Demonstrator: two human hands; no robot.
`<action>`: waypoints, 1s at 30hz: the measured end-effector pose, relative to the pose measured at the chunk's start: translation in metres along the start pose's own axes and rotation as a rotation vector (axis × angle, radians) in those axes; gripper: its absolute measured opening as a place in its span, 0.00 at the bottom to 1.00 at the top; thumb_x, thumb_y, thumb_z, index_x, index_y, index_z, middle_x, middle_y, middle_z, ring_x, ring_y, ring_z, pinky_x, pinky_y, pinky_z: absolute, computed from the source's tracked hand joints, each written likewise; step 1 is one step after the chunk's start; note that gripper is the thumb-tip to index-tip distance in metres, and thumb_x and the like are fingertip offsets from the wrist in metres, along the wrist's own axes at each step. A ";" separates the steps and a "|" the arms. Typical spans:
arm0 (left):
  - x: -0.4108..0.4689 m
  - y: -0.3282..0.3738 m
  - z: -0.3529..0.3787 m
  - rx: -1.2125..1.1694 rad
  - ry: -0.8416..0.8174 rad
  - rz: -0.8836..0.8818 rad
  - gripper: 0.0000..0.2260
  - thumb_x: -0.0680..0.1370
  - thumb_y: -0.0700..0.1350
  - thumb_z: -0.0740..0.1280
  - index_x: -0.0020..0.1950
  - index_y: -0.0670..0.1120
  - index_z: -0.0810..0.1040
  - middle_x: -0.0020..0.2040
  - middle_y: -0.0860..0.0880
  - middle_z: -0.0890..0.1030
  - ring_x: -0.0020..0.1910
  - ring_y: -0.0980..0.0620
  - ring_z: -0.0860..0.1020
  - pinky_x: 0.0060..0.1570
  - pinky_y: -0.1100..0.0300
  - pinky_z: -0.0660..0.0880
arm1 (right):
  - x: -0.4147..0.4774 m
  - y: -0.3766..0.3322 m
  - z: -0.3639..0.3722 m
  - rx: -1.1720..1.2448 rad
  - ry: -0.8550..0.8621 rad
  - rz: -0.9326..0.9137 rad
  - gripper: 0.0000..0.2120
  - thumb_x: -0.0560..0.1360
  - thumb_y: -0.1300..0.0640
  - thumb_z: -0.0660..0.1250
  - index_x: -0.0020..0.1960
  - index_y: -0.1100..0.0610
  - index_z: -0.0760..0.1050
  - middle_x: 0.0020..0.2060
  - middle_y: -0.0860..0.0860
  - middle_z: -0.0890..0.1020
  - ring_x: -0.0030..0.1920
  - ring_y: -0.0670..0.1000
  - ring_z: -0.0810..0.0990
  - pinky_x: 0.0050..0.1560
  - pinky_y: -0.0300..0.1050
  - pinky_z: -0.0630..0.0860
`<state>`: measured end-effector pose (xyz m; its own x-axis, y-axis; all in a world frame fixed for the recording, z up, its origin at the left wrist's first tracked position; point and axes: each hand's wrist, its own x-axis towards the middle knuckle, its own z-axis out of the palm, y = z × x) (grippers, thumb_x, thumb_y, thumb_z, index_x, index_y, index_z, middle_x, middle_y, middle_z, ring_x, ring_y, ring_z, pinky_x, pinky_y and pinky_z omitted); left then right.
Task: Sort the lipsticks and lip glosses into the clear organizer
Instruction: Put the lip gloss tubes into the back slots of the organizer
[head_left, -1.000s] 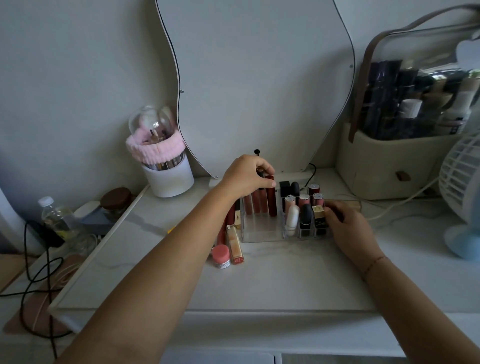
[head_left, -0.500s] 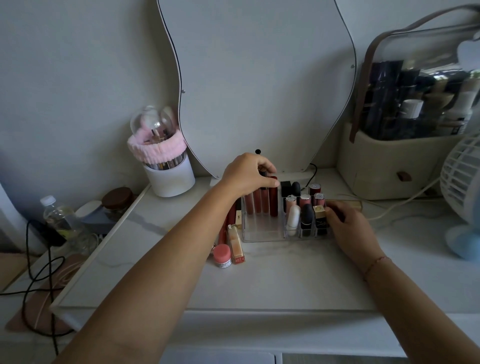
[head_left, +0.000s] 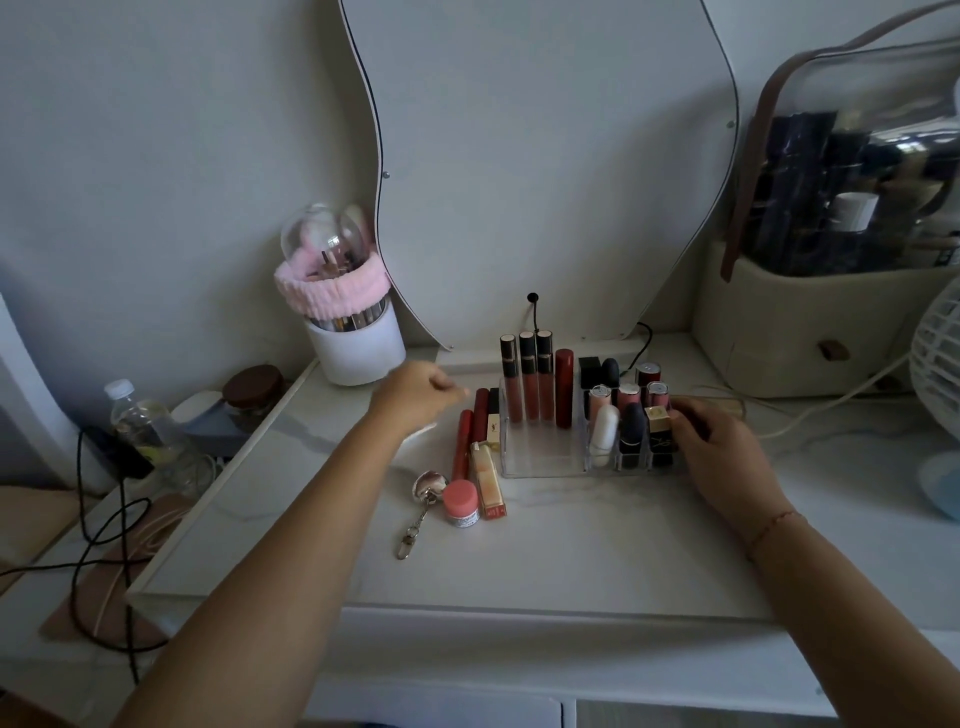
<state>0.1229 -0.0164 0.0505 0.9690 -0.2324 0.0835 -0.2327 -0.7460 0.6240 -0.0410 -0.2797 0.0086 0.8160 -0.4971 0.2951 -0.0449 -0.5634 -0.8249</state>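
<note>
step: between placements. Left hand (head_left: 415, 400) hovered over the loose tubes (head_left: 470, 434), which lay flat on the tabletop (head_left: 571, 545) just left of the clear organizer (head_left: 540, 457).
left fingers: curled under, nothing visible in them. Motion blur, so probably empty, not certain.
right hand (head_left: 722, 452): fingers bent round the organizer's right end, gripping it to brace it.
already in: lip glosses (head_left: 527, 382) stood upright at the far side of the left bay. Lipsticks (head_left: 631, 418) filled the right grid cells.
left out: several tubes lying side by side and touching, plus a pink-lidded jar (head_left: 461, 501) and a keychain (head_left: 423, 501) near them.
next move: likely a fingertip pinch on one slim tube, then turn it upright and drop it into the open near part of the left bay.
materials: the organizer was thin, hard, clear plastic. The glosses were slim round tubes with black caps. The lipsticks were short, some round, some square, with glossy caps. The tabletop was smooth, white and grey-veined.
risk: a light tray on a slick top would probably slide without the brace.
</note>
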 end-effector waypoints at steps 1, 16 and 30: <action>-0.001 -0.003 0.004 0.040 -0.055 -0.020 0.11 0.67 0.57 0.73 0.41 0.51 0.80 0.46 0.52 0.82 0.50 0.50 0.80 0.55 0.52 0.76 | 0.000 0.000 0.000 -0.001 -0.003 0.003 0.11 0.77 0.56 0.60 0.56 0.55 0.77 0.43 0.50 0.79 0.44 0.49 0.75 0.42 0.41 0.67; 0.007 -0.004 0.009 0.142 -0.167 -0.084 0.15 0.67 0.49 0.74 0.52 0.49 0.80 0.53 0.48 0.81 0.55 0.47 0.77 0.63 0.49 0.70 | 0.001 0.003 0.001 -0.050 0.015 -0.013 0.11 0.77 0.56 0.60 0.57 0.54 0.77 0.44 0.49 0.78 0.45 0.49 0.75 0.43 0.40 0.66; -0.006 0.017 -0.005 -0.370 -0.022 -0.085 0.09 0.70 0.40 0.72 0.50 0.44 0.81 0.42 0.48 0.81 0.43 0.52 0.79 0.47 0.58 0.76 | 0.004 0.007 0.003 -0.061 0.017 -0.014 0.12 0.77 0.55 0.60 0.57 0.55 0.77 0.43 0.48 0.78 0.44 0.49 0.75 0.40 0.38 0.66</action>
<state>0.1132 -0.0241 0.0646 0.9806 -0.1959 0.0051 -0.1020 -0.4884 0.8667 -0.0369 -0.2840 0.0023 0.8071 -0.4997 0.3146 -0.0694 -0.6094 -0.7898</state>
